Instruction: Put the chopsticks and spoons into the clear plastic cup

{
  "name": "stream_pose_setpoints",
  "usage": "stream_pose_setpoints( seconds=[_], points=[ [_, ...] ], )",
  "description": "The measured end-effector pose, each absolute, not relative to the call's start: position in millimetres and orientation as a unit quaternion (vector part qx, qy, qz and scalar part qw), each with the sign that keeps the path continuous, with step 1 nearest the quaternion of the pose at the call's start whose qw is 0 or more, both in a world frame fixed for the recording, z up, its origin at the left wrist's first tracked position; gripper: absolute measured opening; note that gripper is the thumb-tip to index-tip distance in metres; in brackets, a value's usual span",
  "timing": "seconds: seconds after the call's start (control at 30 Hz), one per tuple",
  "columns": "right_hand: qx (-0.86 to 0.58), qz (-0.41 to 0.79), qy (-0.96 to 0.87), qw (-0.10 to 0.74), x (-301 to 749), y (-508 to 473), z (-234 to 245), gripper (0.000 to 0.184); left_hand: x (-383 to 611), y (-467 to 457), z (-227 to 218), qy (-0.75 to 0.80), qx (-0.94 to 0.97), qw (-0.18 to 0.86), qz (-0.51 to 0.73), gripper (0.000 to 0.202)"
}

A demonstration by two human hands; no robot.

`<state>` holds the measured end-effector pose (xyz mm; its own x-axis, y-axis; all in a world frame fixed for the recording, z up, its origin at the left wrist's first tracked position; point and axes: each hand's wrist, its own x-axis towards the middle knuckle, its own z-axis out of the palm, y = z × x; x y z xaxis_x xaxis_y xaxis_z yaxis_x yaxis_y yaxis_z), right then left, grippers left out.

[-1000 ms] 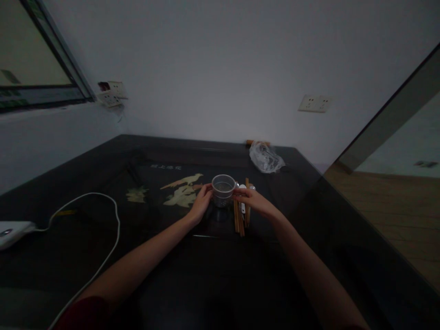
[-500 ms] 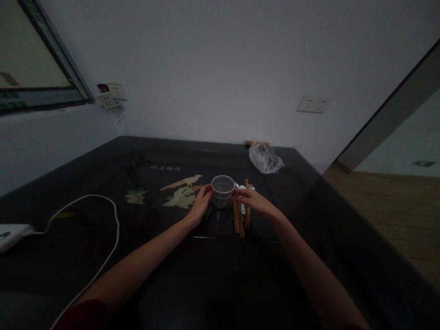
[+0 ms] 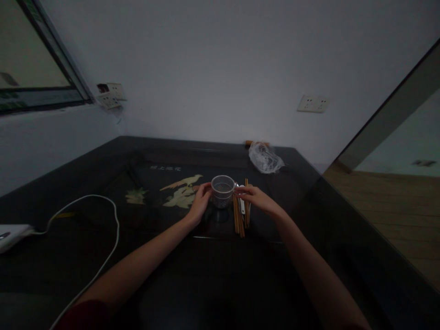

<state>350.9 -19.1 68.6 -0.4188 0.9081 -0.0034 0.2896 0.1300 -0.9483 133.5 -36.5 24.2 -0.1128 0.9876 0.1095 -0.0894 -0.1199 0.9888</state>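
Note:
A perforated, grey, cup-shaped utensil holder point(image 3: 222, 200) stands upright on the dark table, its open top facing me. My left hand point(image 3: 201, 201) has its fingers curled round the left side of the holder. On the opposite side, the fingertips of my right hand point(image 3: 255, 197) are pressed to the wall near the rim. Beneath the right hand lie several wooden chopsticks point(image 3: 238, 220) and a white-handled utensil point(image 3: 242, 207), partly covered by the fingers. The holder's inside is dim, and I cannot make out anything in it.
A crumpled clear plastic bag point(image 3: 264, 158) lies near the wall, with a brown stick-like item point(image 3: 248, 143) behind it. To the left, a white cable point(image 3: 115, 215) loops from a white device point(image 3: 13, 236). The dark table point(image 3: 213, 270) bears a printed bird and leaf pattern.
My right hand has shifted very slightly to the right along the holder's side. The holder and my left hand stay in place.

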Motion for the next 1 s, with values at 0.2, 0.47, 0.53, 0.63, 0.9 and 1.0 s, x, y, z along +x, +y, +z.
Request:
stream_pose_setpoints(
  seconds=[0.2, 0.47, 0.53, 0.63, 0.9, 1.0],
  points=[
    [-0.453, 0.474, -0.687, 0.313, 355, -20, 75, 0.025, 130, -35, 31, 0.480, 0.456, 0.441, 0.606, 0.024],
    [-0.477, 0.496, -0.631, 0.358, 365, -13, 75, 0.022, 116, -41, 67, 0.445, 0.456, 0.342, 0.691, 0.027],
    [-0.478, 0.509, -0.612, 0.371, 368, -10, 73, 0.020, 116, -45, 79, 0.421, 0.459, 0.325, 0.712, 0.027],
    [-0.478, 0.509, -0.602, 0.386, 373, -6, 71, 0.019, 123, -59, 94, 0.391, 0.481, 0.318, 0.718, 0.023],
    [-0.523, 0.424, -0.623, 0.398, 389, -1, 76, 0.021, 149, -112, 109, 0.343, 0.754, 0.269, 0.490, 0.015],
    [-0.541, 0.389, -0.631, 0.397, 394, 0, 77, 0.023, 155, -118, 103, 0.311, 0.845, 0.227, 0.371, 0.021]
  ],
)
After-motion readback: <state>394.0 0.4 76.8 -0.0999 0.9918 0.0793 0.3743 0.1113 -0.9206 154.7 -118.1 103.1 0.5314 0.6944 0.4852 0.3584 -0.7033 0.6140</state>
